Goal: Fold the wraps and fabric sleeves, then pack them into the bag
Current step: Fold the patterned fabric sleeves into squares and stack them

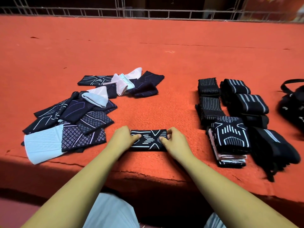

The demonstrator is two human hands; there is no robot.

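Sleeve (pixel 148 140) lies crosswise on desk (pixel 148 55); left hand (pixel 123 137) pinches its left end, right hand (pixel 172 139) its right.

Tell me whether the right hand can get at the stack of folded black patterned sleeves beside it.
Probably yes: only bare red carpet lies between the right hand and the stack of folded black patterned sleeves, though its fingers pinch the black white-lined fabric sleeve.
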